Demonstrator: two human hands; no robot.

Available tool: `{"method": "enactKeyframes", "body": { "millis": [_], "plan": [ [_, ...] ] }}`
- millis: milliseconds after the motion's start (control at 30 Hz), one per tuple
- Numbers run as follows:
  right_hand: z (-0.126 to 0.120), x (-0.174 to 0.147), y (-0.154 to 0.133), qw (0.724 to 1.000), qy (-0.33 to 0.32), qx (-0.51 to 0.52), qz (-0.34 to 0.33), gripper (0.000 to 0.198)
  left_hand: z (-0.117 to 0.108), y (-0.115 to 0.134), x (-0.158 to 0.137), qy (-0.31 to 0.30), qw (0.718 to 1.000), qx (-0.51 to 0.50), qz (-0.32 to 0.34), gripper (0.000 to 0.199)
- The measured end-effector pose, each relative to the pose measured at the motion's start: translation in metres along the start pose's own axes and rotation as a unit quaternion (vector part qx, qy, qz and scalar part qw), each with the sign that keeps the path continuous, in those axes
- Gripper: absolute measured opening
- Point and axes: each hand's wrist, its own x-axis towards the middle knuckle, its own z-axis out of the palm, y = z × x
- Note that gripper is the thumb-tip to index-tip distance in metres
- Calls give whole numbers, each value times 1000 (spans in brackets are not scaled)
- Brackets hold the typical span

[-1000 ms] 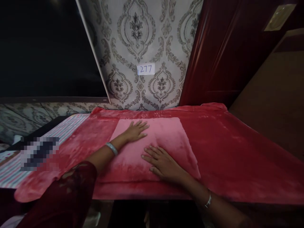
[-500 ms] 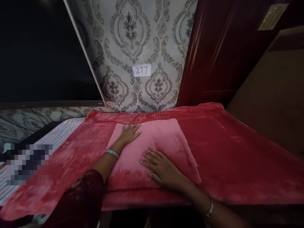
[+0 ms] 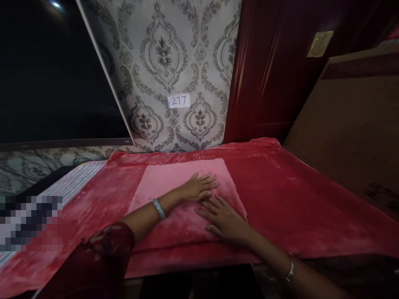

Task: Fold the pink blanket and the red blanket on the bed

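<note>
A pink plush cloth (image 3: 168,178), roughly four-sided, lies spread on a larger red plush blanket (image 3: 280,199). My left hand (image 3: 199,187) rests flat across the middle of the pink cloth, fingers spread and pointing right. Just below and to its right, my right hand (image 3: 222,218) presses palm down near the cloth's right side, its fingers apart. The fingertips of the right hand nearly meet the left hand's thumb. Neither hand grips anything.
A large dark screen (image 3: 56,74) stands at the left. Behind are patterned wallpaper with a paper label (image 3: 179,100) reading 277 and a dark red wooden panel (image 3: 264,74). A cardboard box (image 3: 352,124) is at the right, a striped cloth (image 3: 75,178) at the left.
My left hand has moved right, from the cloth's upper left to its middle, beside my right hand. The right hand stays on the cloth's right part. The view has shifted slightly.
</note>
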Motion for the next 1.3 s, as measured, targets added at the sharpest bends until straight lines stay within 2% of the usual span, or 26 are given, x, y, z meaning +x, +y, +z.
{"method": "enactKeyframes", "body": {
  "millis": [67,133,300,400,500,633,800,967,1033,1133,1300],
  "plan": [
    [8,-3,0,1000,-5,2,7,55,6,-10,9,14,1000,26,2,54],
    [13,-3,1,1000,-8,7,9,55,5,-29,15,33,998,53,-24,56],
    [16,-4,6,1000,-8,20,6,55,-3,-76,25,18,982,58,-176,62],
    [18,-5,7,1000,-3,30,4,54,2,-89,27,28,973,36,-226,63],
    [20,-5,7,999,2,32,7,54,9,-91,25,40,972,34,-229,62],
    [18,-3,6,1000,-5,28,15,55,6,-83,25,44,971,48,-229,62],
    [8,-2,1,999,-20,32,20,55,-13,-59,22,61,961,101,-251,62],
    [-14,9,11,995,-11,99,11,49,-23,-15,-14,75,949,126,-279,55],
    [-23,25,22,992,30,116,28,44,-17,4,-36,75,949,129,-279,53],
    [-31,58,40,992,72,60,79,47,0,27,-63,87,942,140,-291,58],
    [-24,101,71,995,-25,-33,90,59,29,40,-76,97,923,142,-344,70]
  ]
}}
